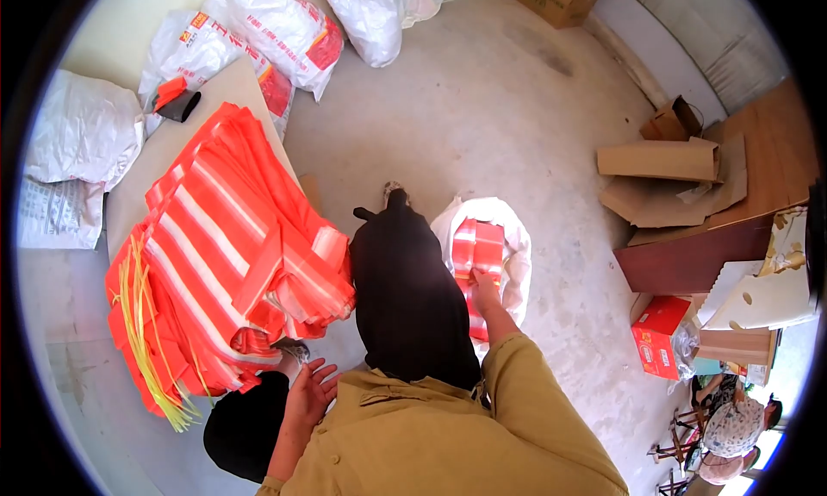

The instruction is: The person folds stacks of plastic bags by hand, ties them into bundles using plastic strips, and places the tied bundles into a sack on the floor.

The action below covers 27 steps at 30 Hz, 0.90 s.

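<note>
Left hand point(312, 394) spread, right hand point(485, 291) on red bundle point(479, 244)

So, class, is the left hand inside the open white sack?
No: the right hand is in the white sack, the left hand outside it.

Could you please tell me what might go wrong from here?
The striped red-and-white pile is stacked high and unevenly, so some layers might slide off.

The yellow strands lie loose over the pile's near corner; they could slip down or tangle.

The right hand reaches into the soft-rimmed white sack, so its rim might fold in or catch the hand beside the red bundles.
</note>
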### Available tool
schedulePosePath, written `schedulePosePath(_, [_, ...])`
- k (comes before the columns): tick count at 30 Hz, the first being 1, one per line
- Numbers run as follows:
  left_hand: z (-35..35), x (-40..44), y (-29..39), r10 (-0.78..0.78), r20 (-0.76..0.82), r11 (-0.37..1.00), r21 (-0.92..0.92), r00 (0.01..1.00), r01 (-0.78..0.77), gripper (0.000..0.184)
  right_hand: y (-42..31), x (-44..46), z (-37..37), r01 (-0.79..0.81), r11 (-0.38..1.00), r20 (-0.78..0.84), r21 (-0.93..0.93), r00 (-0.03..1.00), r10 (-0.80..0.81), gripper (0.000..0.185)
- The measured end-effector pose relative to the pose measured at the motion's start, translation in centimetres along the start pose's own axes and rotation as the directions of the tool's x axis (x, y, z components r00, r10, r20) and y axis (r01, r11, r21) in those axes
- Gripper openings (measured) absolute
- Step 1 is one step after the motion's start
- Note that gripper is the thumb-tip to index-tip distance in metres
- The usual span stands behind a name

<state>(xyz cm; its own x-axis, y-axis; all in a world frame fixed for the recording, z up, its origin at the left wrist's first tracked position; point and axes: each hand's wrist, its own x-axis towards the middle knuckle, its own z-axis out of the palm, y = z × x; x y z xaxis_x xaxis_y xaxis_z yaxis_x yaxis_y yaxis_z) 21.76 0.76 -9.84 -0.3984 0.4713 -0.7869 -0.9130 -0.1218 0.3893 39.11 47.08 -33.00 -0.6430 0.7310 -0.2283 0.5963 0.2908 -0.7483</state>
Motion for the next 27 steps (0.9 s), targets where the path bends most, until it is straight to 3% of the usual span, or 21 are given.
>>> schedulePosePath(1, [-0.1, -0.1, 0.0, -0.003, -0.005, 1.000, 0.000, 1.000, 0.003, 0.045, 0.1, 0.0, -0.2, 0.033, 0.998, -0.004, 0.047, 0.999, -0.032, 0.041])
schedulePosePath(4, [-0.1, -0.2, 0.0, 0.001, 0.016, 1.000, 0.008, 1.000, -0.001, 0.045, -5.9, -1.6, -4.8, -0.204, 0.970, 0.075, 0.130, 0.978, 0.195, 0.045])
schedulePosePath(8, [0.0, -0.2, 0.1, -0.013, 0.014, 1.000, 0.000, 1.000, 0.013, 0.046, -2.6, -0.8, -3.6, -0.160, 0.968, 0.074, 0.195, 0.986, 0.148, 0.047])
schedulePosePath(11, [0.3, -0.1, -0.1, -0.025, 0.009, 1.000, -0.002, 1.000, 0.025, 0.046, -0.3, -0.2, -2.6, -0.072, 0.990, 0.074, 0.121, 0.995, 0.064, 0.047])
schedulePosePath(14, [0.2, 0.1, 0.0, -0.031, 0.022, 0.999, 0.006, 0.999, 0.031, 0.047, -2.3, -0.4, -2.9, -0.080, 0.994, 0.015, 0.071, 0.997, 0.079, 0.043])
schedulePosePath(17, [-0.3, 0.3, 0.0, -0.030, 0.031, 1.000, 0.004, 0.999, 0.029, 0.047, -6.3, -0.8, -3.2, -0.274, 0.961, -0.061, -0.034, 0.961, 0.271, 0.036])
schedulePosePath(20, [-0.8, 0.3, -0.4, -0.023, 0.013, 1.000, -0.013, 1.000, 0.024, 0.047, -3.9, 0.2, -0.9, 0.106, 0.982, -0.228, -0.157, 0.964, -0.140, 0.031])
schedulePosePath(21, [-0.9, 0.3, -0.5, -0.023, 0.008, 1.000, -0.014, 1.000, 0.023, 0.047, -3.7, 0.6, -0.6, 0.145, 0.971, -0.148, -0.190, 0.974, -0.174, 0.041])
schedulePosePath(24, [-0.5, 0.3, -0.4, -0.023, 0.001, 1.000, 0.008, 1.000, 0.023, 0.048, -4.1, 2.8, 1.0, 0.157, 0.987, -0.109, -0.046, 0.981, -0.161, 0.056])
schedulePosePath(27, [-0.6, 0.3, -0.6, -0.031, -0.014, 0.999, 0.026, 0.999, 0.031, 0.048, -5.0, 4.1, 0.9, 0.082, 0.910, 0.121, -0.407, 0.992, -0.035, 0.067])
